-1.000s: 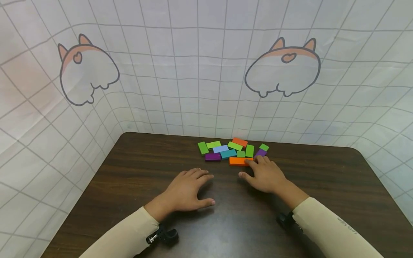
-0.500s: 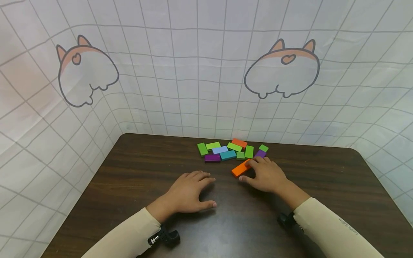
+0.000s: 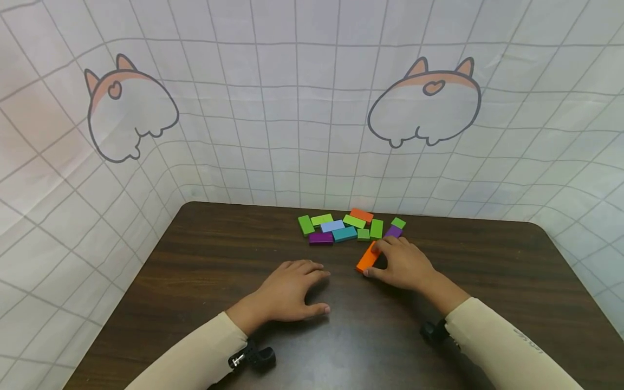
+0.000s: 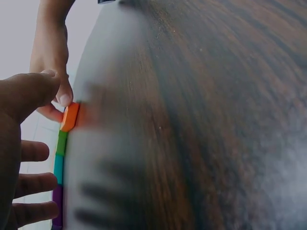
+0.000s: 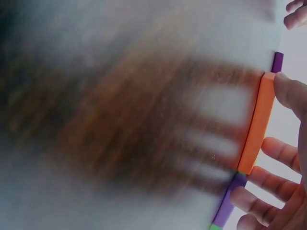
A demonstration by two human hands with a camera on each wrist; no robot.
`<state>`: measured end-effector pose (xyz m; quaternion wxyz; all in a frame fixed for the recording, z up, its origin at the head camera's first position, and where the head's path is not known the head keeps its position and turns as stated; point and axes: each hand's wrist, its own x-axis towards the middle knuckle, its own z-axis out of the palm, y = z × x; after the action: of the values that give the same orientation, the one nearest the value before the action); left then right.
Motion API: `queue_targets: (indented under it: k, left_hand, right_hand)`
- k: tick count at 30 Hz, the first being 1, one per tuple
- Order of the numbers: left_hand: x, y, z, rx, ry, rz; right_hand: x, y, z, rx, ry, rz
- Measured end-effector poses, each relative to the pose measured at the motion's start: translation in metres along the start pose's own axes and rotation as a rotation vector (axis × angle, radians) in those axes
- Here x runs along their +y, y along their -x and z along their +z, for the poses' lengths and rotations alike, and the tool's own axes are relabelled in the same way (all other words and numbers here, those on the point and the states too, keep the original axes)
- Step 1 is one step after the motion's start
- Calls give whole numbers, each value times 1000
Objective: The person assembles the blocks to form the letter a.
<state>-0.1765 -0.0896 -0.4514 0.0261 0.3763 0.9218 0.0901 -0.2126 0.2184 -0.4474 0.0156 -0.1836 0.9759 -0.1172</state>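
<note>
An orange block (image 3: 366,260) lies slanted on the dark table, in front of a group of coloured blocks. My right hand (image 3: 402,262) holds it between thumb and index finger; in the right wrist view the thumb (image 5: 289,93) meets one end of its long side. The other fingers of that hand spread near a purple block (image 5: 229,201). To the left, my left hand (image 3: 290,292) hovers low over the tabletop, fingers loosely spread and thumb apart, holding nothing. Several blocks show beyond its fingers in the left wrist view, among them a teal block (image 4: 58,168).
At the back of the table (image 3: 195,260) lie flat blocks: a dark purple block (image 3: 320,239), a light blue block (image 3: 332,226), a red-orange block (image 3: 362,216) and several green ones. A white gridded curtain (image 3: 292,108) surrounds the table's back and sides.
The orange block has turned from lying crosswise to a steep slant, its left end swinging toward me, to the right thumb. The left hand has drifted slightly right.
</note>
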Motion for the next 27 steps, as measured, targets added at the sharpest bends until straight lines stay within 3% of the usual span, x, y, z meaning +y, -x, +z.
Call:
queue_targets:
  k: [14, 27]
  left_hand:
    - [8, -17, 1, -23, 8, 46]
    - [16, -36, 6, -34, 36, 89]
  right_hand:
    - [16, 5, -8, -73, -73, -147]
    - [22, 9, -12, -118, -99, -177]
